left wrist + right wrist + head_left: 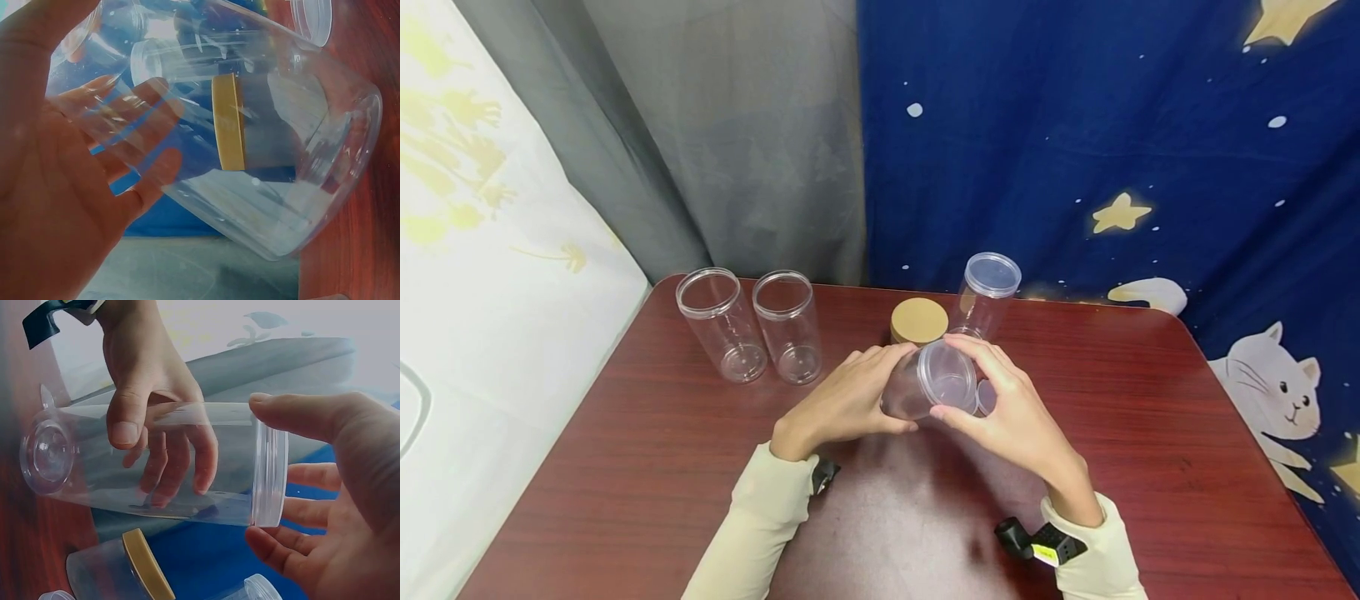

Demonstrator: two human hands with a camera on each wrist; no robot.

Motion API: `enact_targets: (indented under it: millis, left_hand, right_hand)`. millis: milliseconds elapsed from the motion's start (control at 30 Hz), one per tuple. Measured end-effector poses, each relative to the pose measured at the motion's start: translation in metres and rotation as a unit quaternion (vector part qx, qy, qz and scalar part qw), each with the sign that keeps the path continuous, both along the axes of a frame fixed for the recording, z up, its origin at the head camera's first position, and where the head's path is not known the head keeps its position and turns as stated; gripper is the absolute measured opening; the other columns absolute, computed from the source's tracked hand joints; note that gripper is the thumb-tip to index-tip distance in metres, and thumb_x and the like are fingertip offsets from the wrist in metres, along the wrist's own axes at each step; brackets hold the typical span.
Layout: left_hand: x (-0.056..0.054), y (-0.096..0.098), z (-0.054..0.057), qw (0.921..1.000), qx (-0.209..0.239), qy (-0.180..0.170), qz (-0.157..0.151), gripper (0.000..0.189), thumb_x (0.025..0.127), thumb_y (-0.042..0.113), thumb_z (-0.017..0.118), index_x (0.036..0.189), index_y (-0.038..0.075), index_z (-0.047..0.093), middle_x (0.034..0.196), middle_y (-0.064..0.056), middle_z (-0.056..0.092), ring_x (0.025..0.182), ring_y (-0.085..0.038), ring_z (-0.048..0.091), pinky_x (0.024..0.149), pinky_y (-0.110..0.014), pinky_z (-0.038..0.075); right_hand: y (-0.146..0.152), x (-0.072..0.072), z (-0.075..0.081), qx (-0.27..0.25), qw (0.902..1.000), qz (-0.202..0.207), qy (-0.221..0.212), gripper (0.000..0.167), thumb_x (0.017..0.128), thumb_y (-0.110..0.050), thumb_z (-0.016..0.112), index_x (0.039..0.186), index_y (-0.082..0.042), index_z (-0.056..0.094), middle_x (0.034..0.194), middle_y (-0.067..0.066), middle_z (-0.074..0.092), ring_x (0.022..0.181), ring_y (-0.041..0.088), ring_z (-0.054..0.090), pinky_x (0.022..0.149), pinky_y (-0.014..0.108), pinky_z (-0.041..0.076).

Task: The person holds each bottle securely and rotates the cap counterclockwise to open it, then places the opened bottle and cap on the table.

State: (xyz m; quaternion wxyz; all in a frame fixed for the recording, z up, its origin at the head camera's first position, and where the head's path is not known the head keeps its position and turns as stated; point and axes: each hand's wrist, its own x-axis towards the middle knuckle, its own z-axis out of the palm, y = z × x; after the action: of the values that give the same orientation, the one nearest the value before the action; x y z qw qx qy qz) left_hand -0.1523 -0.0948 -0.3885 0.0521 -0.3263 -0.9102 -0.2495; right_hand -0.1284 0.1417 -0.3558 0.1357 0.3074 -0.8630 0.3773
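Note:
A clear plastic jar (902, 392) is held tilted above the table in both hands. My left hand (842, 400) grips the body, thumb on the near side; in the right wrist view the other fingers (178, 465) show through the clear wall. My right hand (1018, 417) holds the translucent lid (272, 478) at the mouth end, thumb and fingers at its rim. The lid sits over the jar's mouth. In the left wrist view the jar's base (356, 162) points toward the table, and nothing shows inside it.
Two lidless clear jars (718, 329) (790, 333) stand at the back left of the dark red table (647, 500). Behind my hands are a jar with a gold lid (919, 319) and a taller clear-lidded jar (988, 292). A small clear round piece (987, 397) shows beside my right hand. Curtains (1000, 150) hang behind.

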Motion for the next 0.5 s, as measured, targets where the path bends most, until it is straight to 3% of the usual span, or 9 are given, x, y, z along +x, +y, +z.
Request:
enact_targets:
  millis: [267,500]
  left_hand:
    - [-0.0005,-0.0006,-0.0006,0.9999,0.004,-0.015,-0.005,0.091,0.071,0.046,0.085,0.144,0.01,0.044,0.133,0.0,0.057,0.113,-0.017,0.055,0.097,-0.037,0.043]
    - [-0.0003,-0.0007,-0.0011,0.9997,0.009,-0.02,-0.008,0.091,0.071,0.045,0.086,0.143,0.011,0.043,0.132,0.001,0.058,0.113,-0.015,0.055,0.096,-0.037,0.043]
  right_hand:
    - [0.0022,0.0002,0.0006,-0.01,0.999,0.032,-0.029,0.079,0.074,-0.016,0.087,0.143,-0.017,0.049,0.145,-0.003,0.051,0.129,0.015,0.049,0.094,0.038,0.05]
    - [0.0035,0.0004,-0.0004,-0.02,0.9972,0.06,-0.04,0.079,0.076,-0.01,0.084,0.145,-0.018,0.047,0.15,0.001,0.046,0.136,0.019,0.044,0.107,0.021,0.036]
